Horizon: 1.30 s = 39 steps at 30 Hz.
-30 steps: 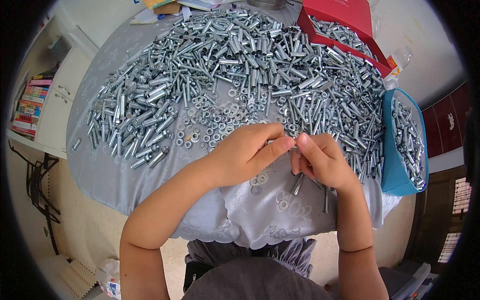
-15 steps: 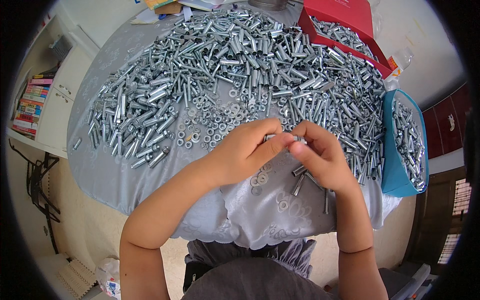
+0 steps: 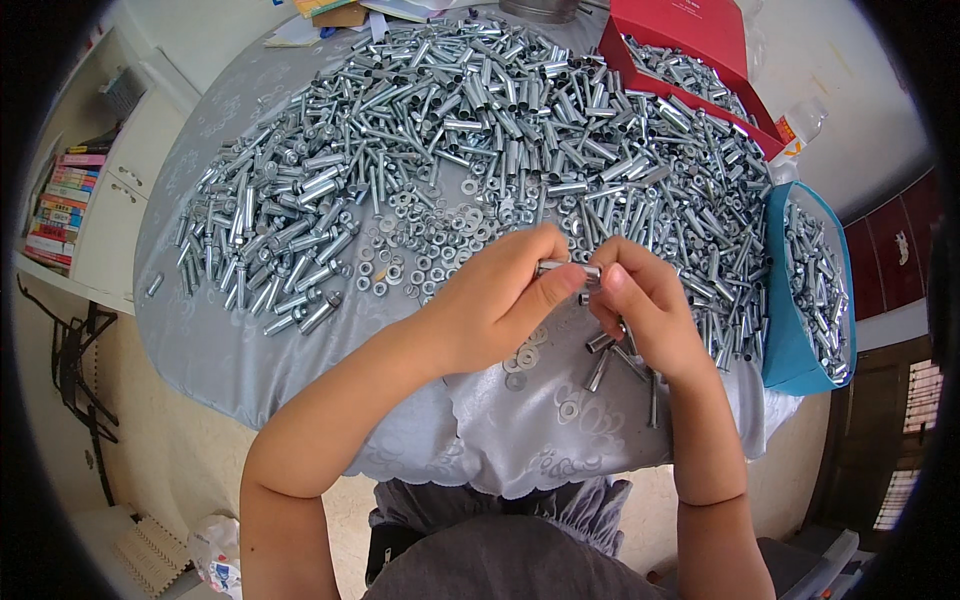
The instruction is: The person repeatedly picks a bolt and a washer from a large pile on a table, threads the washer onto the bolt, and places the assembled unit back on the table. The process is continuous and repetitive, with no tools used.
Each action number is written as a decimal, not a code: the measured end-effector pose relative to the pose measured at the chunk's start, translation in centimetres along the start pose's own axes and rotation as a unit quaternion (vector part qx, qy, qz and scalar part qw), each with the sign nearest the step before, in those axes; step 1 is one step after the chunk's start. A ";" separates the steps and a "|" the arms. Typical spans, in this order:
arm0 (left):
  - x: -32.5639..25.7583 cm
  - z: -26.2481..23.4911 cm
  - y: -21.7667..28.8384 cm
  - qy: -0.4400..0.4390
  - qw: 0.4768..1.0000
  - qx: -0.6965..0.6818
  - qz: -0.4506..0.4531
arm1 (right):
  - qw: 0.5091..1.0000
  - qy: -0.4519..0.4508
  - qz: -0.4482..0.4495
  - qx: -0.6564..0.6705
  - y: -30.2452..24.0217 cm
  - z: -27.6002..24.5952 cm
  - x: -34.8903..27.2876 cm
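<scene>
My left hand [image 3: 500,298] is closed round a silver expansion bolt [image 3: 573,268], its thumb lying along the metal sleeve. At the bolt's right end, my right hand [image 3: 648,315] pinches with thumb and forefinger; its fingertips partly hide that end. Both hands hover over the near middle of the table. Beneath them lie a few flat washers [image 3: 527,357], a single washer [image 3: 569,409] and loose metal sleeves [image 3: 597,373]. Beyond my left hand is a spread of washers and nuts [image 3: 395,270].
A large heap of sleeves and bolts [image 3: 490,95] covers the far side of the cloth-covered table [image 3: 200,350]. Sleeved bolts [image 3: 285,235] lie at left. A red box [image 3: 690,85] and a blue container [image 3: 790,340], both filled with metal parts, stand at right.
My right fingers have shifted slightly right along the bolt, baring more of its sleeve between the hands. The left hand has barely moved.
</scene>
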<state>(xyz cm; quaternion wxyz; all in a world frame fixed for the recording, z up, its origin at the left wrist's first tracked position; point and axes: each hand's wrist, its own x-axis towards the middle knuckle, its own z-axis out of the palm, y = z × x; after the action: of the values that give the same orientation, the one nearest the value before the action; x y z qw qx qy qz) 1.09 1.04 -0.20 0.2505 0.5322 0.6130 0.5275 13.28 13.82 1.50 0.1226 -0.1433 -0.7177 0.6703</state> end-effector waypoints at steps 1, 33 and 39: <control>0.0 -0.1 -0.1 0.000 1.000 -0.011 0.005 | 1.000 -0.019 0.006 -0.005 0.1 -0.2 0.0; -0.1 -0.2 0.1 0.020 0.977 0.169 0.130 | 0.999 -0.035 -0.021 -0.005 0.8 -0.2 -0.4; 0.0 0.2 -0.3 0.046 0.961 0.189 0.196 | 0.982 -0.078 0.120 0.119 0.1 -0.7 -0.2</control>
<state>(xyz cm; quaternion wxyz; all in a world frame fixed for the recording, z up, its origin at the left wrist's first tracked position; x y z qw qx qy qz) 1.17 1.18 -0.52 0.0081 0.6547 0.5960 0.4648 13.71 14.36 1.42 0.0011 -0.1602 -0.6174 0.7702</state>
